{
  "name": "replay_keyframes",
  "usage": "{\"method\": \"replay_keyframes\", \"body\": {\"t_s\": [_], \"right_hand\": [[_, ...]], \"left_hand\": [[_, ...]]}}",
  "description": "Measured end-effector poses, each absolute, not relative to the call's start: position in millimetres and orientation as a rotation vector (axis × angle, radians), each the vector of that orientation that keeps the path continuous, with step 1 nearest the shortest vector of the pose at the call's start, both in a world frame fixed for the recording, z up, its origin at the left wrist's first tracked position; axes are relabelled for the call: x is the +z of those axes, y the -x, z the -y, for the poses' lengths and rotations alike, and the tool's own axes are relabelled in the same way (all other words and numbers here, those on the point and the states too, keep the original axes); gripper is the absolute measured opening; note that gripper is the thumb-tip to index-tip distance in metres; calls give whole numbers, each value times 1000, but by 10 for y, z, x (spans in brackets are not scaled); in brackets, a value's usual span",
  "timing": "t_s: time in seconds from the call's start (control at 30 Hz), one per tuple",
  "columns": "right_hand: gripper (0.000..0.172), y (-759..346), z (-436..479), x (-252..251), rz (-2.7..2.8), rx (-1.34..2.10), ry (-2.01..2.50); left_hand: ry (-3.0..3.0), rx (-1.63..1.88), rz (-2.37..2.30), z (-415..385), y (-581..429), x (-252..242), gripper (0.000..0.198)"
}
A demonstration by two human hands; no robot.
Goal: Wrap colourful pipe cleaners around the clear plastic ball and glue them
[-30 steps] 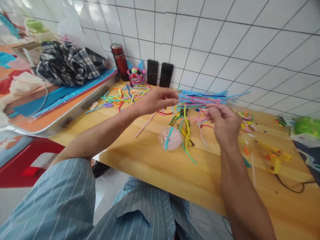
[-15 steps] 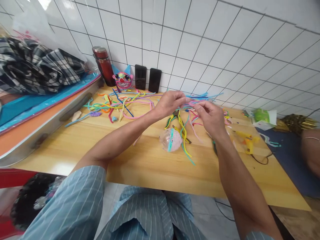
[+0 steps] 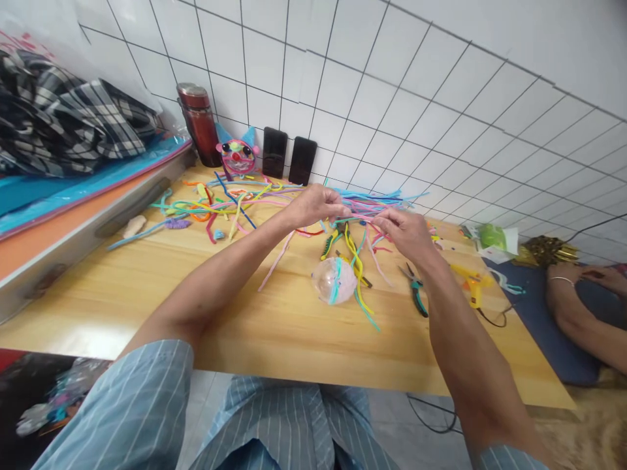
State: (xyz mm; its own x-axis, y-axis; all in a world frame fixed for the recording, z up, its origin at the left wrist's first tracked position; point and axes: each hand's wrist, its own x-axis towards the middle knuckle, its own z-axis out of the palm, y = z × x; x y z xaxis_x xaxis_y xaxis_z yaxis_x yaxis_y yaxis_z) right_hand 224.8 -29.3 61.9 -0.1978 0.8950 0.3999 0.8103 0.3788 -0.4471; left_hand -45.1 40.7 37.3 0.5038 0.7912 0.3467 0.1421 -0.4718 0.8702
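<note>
Over the back of the wooden table, my left hand (image 3: 318, 204) and my right hand (image 3: 402, 230) are both closed in a pinch, a short way apart. A pink pipe cleaner (image 3: 361, 217) runs between their fingertips, against a pile of similar strands. Below them lies a clear ball (image 3: 335, 281), its right half pinkish, with a teal pipe cleaner around its middle. Yellow-handled pliers (image 3: 328, 245) and yellow and teal strands lie just behind the ball. Teal-and-black pliers (image 3: 417, 295) rest beside my right forearm.
Blue pipe cleaners (image 3: 382, 196) lie along the wall. At the back left stand a red flask (image 3: 200, 124), a decorated face figure (image 3: 238, 156) and two black phones (image 3: 302, 160). A yellow glue gun (image 3: 474, 287) lies right. Another person's arm (image 3: 573, 307) rests at far right.
My hands have moved slightly down and left in view and a little further apart. The view has shifted, bringing the teal-and-black pliers and the other person's arms further into sight.
</note>
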Motion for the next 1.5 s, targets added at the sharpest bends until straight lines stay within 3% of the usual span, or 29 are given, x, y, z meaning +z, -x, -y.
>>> {"method": "replay_keyframes", "body": {"t_s": [0.13, 0.4, 0.7, 1.2, 1.5], "right_hand": [[31, -2368, 232, 502, 2035, 221, 1478], [28, -2716, 242, 240, 1932, 158, 1563], [40, -3029, 286, -65, 1869, 76, 1591], [17, -3204, 287, -378, 1873, 215, 1608], [40, -3001, 385, -196, 1495, 568, 1424]], "left_hand": [[-1908, 823, -627, -435, 434, 294, 42], [-1764, 909, -771, -631, 552, 88, 49], [-1682, 900, -793, -725, 593, -59, 46], [-1676, 847, -1045, -813, 896, 207, 41], [-1646, 892, -1126, -834, 955, 249, 37]]}}
